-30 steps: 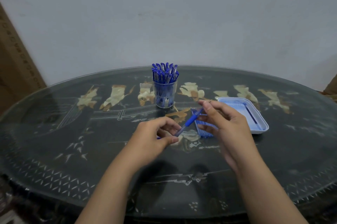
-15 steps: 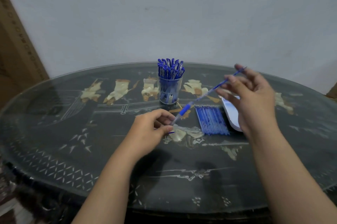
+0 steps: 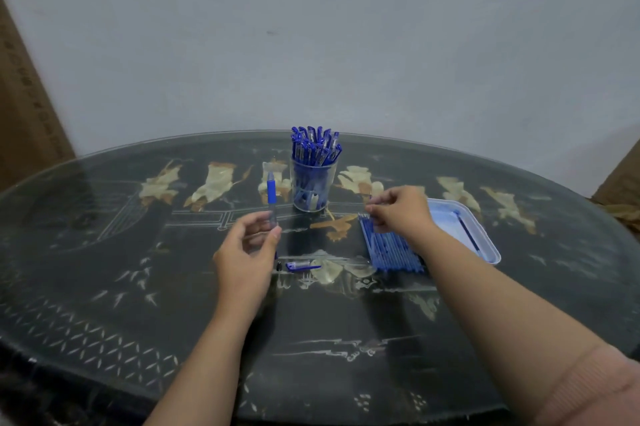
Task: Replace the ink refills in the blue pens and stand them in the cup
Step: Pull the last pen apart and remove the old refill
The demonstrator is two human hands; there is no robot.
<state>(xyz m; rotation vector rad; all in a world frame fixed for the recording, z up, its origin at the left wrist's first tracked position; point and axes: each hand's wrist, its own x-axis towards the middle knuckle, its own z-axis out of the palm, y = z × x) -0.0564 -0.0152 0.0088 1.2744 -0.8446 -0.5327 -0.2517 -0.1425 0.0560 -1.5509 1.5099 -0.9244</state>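
My left hand (image 3: 247, 252) holds a clear pen barrel with a blue grip (image 3: 272, 198) upright, left of the cup. The clear cup (image 3: 313, 188) stands at the table's middle, packed with several blue pens. My right hand (image 3: 398, 209) reaches over the far end of a row of blue refills (image 3: 389, 249) lying on the table, its fingertips pinched together at the refills' tips. Whether a refill is between the fingers is not plain. A blue pen cap (image 3: 303, 266) and a small dark tip piece (image 3: 279, 266) lie on the table between my hands.
A pale blue tray (image 3: 485, 245) sits right of the refills with one used refill (image 3: 467, 233) in it. The dark glass-topped oval table (image 3: 138, 287) has pale inlay figures. A grey wall stands behind, and cardboard boxes (image 3: 24, 106) stand at the far left.
My right hand carried the pulled-out refill to the tray, left it there and came back down to the row of refills. My left hand raised the empty barrel upright.
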